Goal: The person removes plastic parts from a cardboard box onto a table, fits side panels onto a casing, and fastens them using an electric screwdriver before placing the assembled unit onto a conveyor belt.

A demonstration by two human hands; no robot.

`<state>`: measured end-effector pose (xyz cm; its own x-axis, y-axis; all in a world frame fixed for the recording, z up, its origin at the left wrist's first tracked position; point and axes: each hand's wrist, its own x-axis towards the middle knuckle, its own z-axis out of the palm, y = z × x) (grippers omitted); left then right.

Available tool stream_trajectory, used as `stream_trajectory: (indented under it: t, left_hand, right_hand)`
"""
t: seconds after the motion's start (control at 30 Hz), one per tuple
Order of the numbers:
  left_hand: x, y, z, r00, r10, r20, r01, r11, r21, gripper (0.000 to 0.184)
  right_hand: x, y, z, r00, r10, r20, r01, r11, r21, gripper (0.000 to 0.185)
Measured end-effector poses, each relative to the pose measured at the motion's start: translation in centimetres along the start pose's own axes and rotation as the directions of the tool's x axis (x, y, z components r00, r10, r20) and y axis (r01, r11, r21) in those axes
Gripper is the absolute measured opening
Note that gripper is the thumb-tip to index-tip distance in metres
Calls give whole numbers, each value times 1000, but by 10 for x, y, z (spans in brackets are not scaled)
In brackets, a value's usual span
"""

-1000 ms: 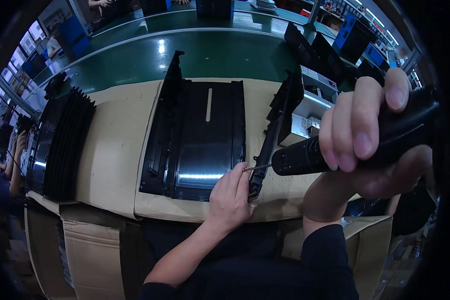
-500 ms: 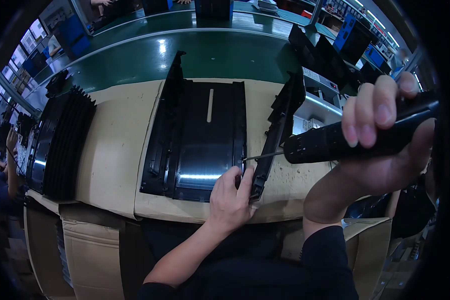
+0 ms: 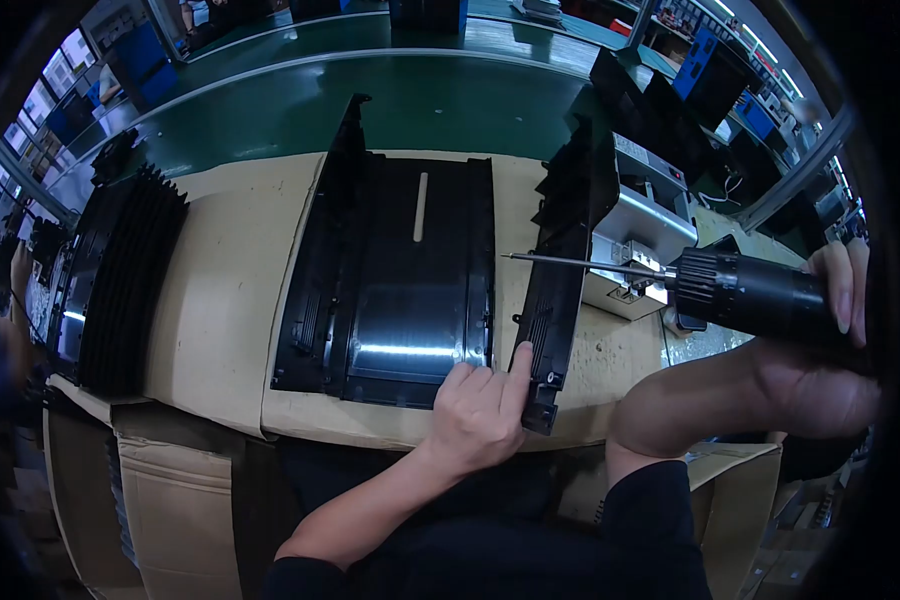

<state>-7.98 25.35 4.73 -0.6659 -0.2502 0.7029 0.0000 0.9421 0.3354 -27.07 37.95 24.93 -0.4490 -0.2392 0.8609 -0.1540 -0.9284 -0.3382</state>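
My right hand point(image 3: 838, 290) is wrapped round the body of a black electric screwdriver point(image 3: 755, 290), held raised at the right. Its long thin bit points left, with the tip over the gap beside a flat black panel point(image 3: 410, 290). My left hand point(image 3: 480, 415) is at that panel's near right corner. Its index finger stretches onto a narrow black side piece point(image 3: 555, 310), while the other fingers are curled in; what they hold, if anything, is hidden. Another black side piece point(image 3: 315, 290) stands along the panel's left edge. The panel has a long slot and a shiny lower area.
Cardboard point(image 3: 225, 270) covers the bench under the parts. A stack of black ribbed panels point(image 3: 120, 290) stands at the left. Behind the side piece is a silver metal device point(image 3: 655, 215). Across the back runs a green surface point(image 3: 440, 105). Cardboard boxes point(image 3: 180, 500) sit below the bench edge.
The screwdriver has drawn back to the right, its tip off the panel's right edge. The right side piece has shifted right, away from the panel. My left hand's index finger now lies on that piece.
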Motion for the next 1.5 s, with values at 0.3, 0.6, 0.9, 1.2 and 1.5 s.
stream_trajectory:
  t: [0.3, 0.6, 0.9, 1.2, 1.5]
  left_hand:
    - [5, 4, 3, 986, -142, -82, 148, 986, 71, 62]
    - [-7, 2, 15, 970, -181, -164, 190, 981, 45, 63]
    - [-11, 6, 11, 951, -289, -112, 287, 957, -34, 62]
    - [-14, 5, 10, 942, -316, -116, 313, 949, -43, 54]
    - [-13, 6, 6, 940, -325, -100, 321, 945, -57, 59]
  right_hand:
    - [4, 11, 6, 991, 81, 102, -76, 996, -46, 34]
    - [13, 14, -2, 966, 158, 205, -142, 985, -94, 34]
    - [0, 48, 21, 943, 214, 254, -190, 975, -115, 45]
    - [-32, 99, 74, 977, 179, 118, -129, 930, -343, 43]
    - [-32, 98, 88, 941, 282, 184, -166, 864, -476, 35]
